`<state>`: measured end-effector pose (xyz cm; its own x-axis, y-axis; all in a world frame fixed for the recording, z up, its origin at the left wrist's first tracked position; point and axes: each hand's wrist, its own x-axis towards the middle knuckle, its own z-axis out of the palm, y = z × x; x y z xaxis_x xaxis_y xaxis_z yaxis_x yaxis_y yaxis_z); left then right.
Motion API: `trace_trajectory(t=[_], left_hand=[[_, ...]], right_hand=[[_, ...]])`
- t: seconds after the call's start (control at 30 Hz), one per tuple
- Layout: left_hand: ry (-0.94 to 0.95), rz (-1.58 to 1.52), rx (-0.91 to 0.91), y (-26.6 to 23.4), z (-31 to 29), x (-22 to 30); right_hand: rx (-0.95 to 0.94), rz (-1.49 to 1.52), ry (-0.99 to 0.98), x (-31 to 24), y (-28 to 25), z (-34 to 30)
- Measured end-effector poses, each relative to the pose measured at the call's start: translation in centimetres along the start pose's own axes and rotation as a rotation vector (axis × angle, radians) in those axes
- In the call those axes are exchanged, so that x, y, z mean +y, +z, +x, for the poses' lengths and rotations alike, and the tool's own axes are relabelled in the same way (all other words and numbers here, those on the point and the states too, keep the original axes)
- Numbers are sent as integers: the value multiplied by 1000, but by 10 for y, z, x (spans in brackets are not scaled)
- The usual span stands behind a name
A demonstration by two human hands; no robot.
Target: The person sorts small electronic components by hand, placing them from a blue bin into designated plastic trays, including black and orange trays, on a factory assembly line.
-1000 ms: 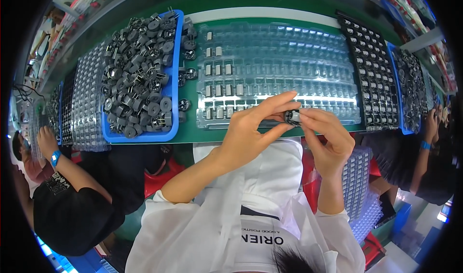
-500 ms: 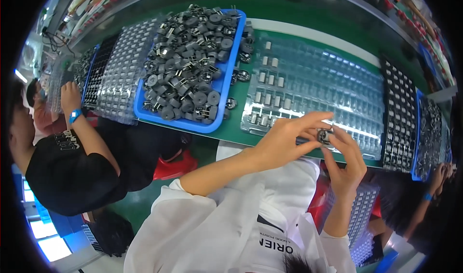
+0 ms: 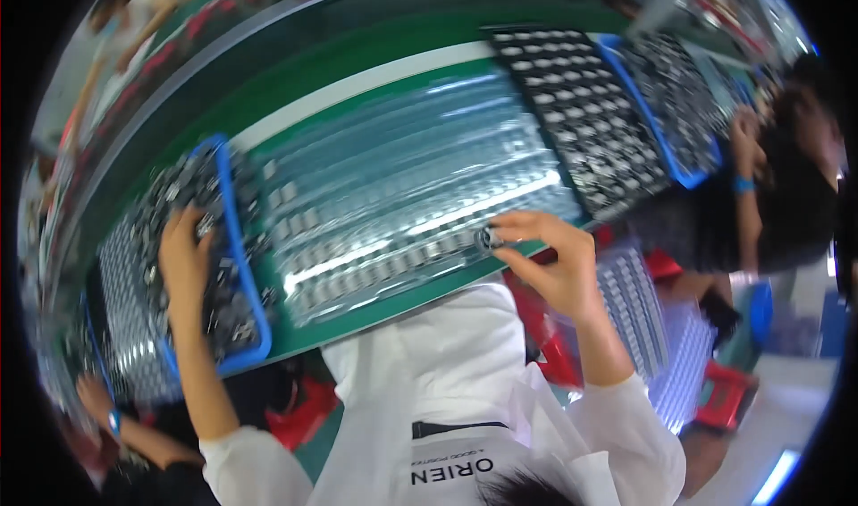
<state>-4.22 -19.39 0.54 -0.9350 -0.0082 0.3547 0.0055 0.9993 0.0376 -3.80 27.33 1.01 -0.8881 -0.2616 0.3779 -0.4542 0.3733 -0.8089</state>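
My left hand [image 3: 185,260] reaches over the blue bin [image 3: 234,238] of loose dark grey round parts [image 3: 223,307]. Its fingers and thumb are apart at the pile; motion blurs the fingertips. With thumb and fingertips, my right hand [image 3: 561,260] pinches a small round dark part with a silvery piece [image 3: 488,238]. That part is over the near right edge of a clear plastic tray [image 3: 393,162]. Silvery blocks [image 3: 357,275] sit in the tray's near rows and left end.
To the right stand a black tray with rows of silvery pieces [image 3: 581,113] and another blue bin of parts [image 3: 666,104]. A co-worker [image 3: 786,184] works there; another co-worker's hand [image 3: 94,399] shows at lower left. Beside me are stacked trays [image 3: 630,300] and a red stool [image 3: 726,394].
My view has swung, so the bench appears shifted left. My left hand has left the round part and moved left to the bin. My right hand keeps the part.
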Motion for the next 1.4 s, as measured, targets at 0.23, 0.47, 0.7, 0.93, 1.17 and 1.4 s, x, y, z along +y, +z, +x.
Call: trace_trajectory(t=[0.23, 0.47, 0.7, 0.93, 1.17, 1.4], left_hand=[[-323, -874, -10, -18, 6, -21], [-514, -1450, -85, -7, 2, 10], [-456, -1330, -187, -29, 1, 90], [-271, -1492, -370, -18, 3, 154], [-263, -1589, -472, -7, -10, 201], [-128, -1412, -278, 22, -30, 242]], right_hand=[[340, -546, 97, 88, -147, 21], [59, -876, 69, 147, -220, 44], [8, -690, -92, 173, -224, 52], [-204, -859, -10, 175, -243, 57], [-8, -740, -150, 90, -151, 42], [-125, -369, -70, 7, 29, -11]])
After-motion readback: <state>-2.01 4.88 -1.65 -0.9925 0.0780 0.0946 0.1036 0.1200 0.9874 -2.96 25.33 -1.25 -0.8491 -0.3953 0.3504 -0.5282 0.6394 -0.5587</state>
